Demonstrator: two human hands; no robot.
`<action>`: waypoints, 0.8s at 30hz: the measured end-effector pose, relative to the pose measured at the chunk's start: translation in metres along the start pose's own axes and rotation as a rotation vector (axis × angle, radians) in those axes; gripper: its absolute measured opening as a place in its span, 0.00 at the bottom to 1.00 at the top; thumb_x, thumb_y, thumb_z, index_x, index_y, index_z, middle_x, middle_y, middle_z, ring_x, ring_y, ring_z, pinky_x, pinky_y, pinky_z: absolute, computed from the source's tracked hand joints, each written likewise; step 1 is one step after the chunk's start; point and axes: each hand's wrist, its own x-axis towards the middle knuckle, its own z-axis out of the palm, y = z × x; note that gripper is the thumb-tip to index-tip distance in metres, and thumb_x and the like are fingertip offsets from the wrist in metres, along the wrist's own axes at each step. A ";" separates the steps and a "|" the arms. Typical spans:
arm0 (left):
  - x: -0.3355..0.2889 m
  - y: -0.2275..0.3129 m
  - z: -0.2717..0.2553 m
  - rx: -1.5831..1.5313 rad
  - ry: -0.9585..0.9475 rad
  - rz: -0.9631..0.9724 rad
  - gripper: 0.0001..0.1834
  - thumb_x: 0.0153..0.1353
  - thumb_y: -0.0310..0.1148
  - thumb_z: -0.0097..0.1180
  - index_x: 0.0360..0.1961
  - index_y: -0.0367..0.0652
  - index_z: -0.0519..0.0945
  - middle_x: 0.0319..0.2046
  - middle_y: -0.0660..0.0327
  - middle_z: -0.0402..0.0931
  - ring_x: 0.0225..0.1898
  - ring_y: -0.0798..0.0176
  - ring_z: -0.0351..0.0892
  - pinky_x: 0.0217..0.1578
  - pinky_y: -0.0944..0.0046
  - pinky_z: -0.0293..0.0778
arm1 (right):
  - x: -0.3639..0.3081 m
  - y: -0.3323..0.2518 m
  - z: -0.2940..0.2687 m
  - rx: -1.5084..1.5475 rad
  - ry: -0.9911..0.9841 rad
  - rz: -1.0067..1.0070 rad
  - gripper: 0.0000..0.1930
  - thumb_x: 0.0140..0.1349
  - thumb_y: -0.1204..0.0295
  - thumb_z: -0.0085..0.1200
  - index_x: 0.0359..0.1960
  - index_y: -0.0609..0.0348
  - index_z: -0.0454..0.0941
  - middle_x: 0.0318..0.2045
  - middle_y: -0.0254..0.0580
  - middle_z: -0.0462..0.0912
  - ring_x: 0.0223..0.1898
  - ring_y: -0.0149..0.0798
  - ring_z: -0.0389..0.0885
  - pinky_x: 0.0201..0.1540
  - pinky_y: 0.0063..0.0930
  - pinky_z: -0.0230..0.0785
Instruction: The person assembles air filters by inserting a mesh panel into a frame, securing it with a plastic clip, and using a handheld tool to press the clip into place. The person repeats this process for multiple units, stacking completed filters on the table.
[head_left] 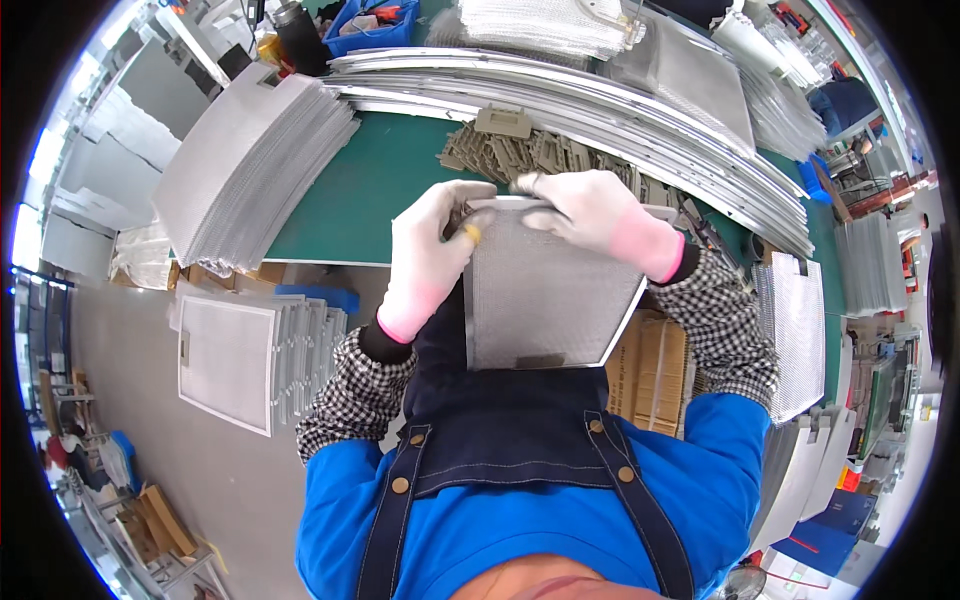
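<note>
A grey mesh filter panel (548,290) with a metal frame stands tilted between my body and the green bench, a small dark tab at its lower edge. My left hand (428,245), in a white glove with a pink cuff, has its fingers curled on the panel's upper left corner. The thumb shows a yellow mark. Gripping the upper edge a little to the right is my gloved right hand (598,215), fingertips bent over the frame strip. Just beyond both hands lies a heap of beige plastic clips (540,152). The undersides of the fingers are hidden.
Mesh sheets (250,165) are stacked at the bench's left. Long metal frame strips (600,110) lie across the back. Finished-looking framed panels (228,355) stand on the lower left, and cardboard boxes (645,370) sit below the right forearm. A blue bin (372,28) is at the back.
</note>
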 end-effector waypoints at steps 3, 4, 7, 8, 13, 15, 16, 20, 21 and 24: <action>0.002 -0.004 -0.001 0.058 0.043 -0.053 0.13 0.64 0.24 0.65 0.49 0.36 0.83 0.37 0.68 0.84 0.33 0.78 0.75 0.36 0.73 0.73 | 0.010 -0.007 0.007 -0.179 0.034 -0.022 0.21 0.67 0.54 0.57 0.56 0.52 0.78 0.27 0.43 0.84 0.29 0.47 0.86 0.31 0.40 0.78; 0.001 -0.006 -0.002 0.058 0.055 -0.085 0.12 0.64 0.26 0.66 0.48 0.35 0.84 0.37 0.68 0.84 0.33 0.78 0.75 0.36 0.73 0.73 | 0.011 -0.006 0.010 -0.258 0.049 -0.116 0.24 0.66 0.51 0.57 0.57 0.51 0.77 0.25 0.43 0.83 0.28 0.45 0.86 0.29 0.39 0.77; -0.006 -0.022 -0.001 -0.327 0.033 -0.250 0.13 0.65 0.31 0.67 0.45 0.33 0.84 0.32 0.67 0.83 0.31 0.77 0.76 0.35 0.73 0.73 | 0.006 -0.005 0.007 -0.189 0.051 -0.228 0.25 0.65 0.50 0.58 0.57 0.51 0.77 0.23 0.41 0.81 0.27 0.45 0.85 0.27 0.37 0.76; -0.013 -0.036 -0.004 -0.472 -0.042 -0.355 0.16 0.66 0.35 0.67 0.45 0.31 0.84 0.35 0.66 0.84 0.34 0.75 0.77 0.39 0.72 0.74 | 0.003 -0.010 0.002 -0.209 0.017 -0.247 0.27 0.62 0.49 0.60 0.56 0.54 0.77 0.22 0.39 0.81 0.25 0.43 0.85 0.26 0.36 0.76; -0.030 -0.026 0.023 -0.802 0.041 -0.335 0.18 0.69 0.40 0.62 0.47 0.32 0.84 0.39 0.62 0.86 0.40 0.73 0.80 0.47 0.70 0.75 | -0.015 -0.030 -0.012 -0.419 -0.032 -0.304 0.28 0.58 0.53 0.64 0.54 0.59 0.77 0.21 0.39 0.80 0.22 0.42 0.83 0.26 0.36 0.75; -0.028 -0.011 0.032 -0.798 0.088 -0.296 0.18 0.71 0.40 0.61 0.47 0.33 0.85 0.39 0.62 0.86 0.40 0.73 0.79 0.47 0.70 0.75 | -0.019 -0.031 -0.020 -0.322 -0.043 -0.233 0.28 0.57 0.54 0.65 0.53 0.58 0.76 0.20 0.39 0.79 0.22 0.45 0.83 0.26 0.39 0.74; -0.020 0.002 0.034 -0.717 0.111 -0.338 0.17 0.72 0.40 0.58 0.46 0.33 0.85 0.38 0.63 0.85 0.40 0.73 0.79 0.46 0.70 0.74 | -0.018 -0.026 -0.027 -0.236 -0.041 -0.200 0.28 0.58 0.56 0.64 0.56 0.59 0.75 0.21 0.40 0.80 0.24 0.49 0.83 0.28 0.42 0.75; 0.045 0.075 -0.005 -0.093 -0.017 0.142 0.16 0.71 0.39 0.58 0.42 0.33 0.85 0.28 0.58 0.83 0.31 0.72 0.77 0.37 0.69 0.74 | -0.030 -0.003 -0.064 0.556 0.044 -0.048 0.25 0.68 0.54 0.55 0.55 0.65 0.77 0.45 0.58 0.85 0.42 0.46 0.86 0.47 0.37 0.77; 0.059 0.090 -0.015 -0.022 -0.034 0.268 0.17 0.69 0.38 0.59 0.43 0.32 0.85 0.28 0.57 0.82 0.30 0.71 0.78 0.35 0.69 0.73 | -0.034 0.005 -0.079 0.816 -0.013 -0.022 0.25 0.72 0.53 0.51 0.53 0.66 0.78 0.47 0.56 0.84 0.44 0.45 0.86 0.49 0.38 0.76; 0.108 0.113 -0.029 0.347 -0.102 0.925 0.16 0.63 0.43 0.65 0.40 0.40 0.87 0.29 0.59 0.84 0.29 0.64 0.82 0.32 0.66 0.76 | -0.062 0.048 -0.055 0.150 0.081 0.413 0.21 0.71 0.56 0.51 0.50 0.62 0.80 0.41 0.47 0.86 0.41 0.43 0.87 0.42 0.40 0.78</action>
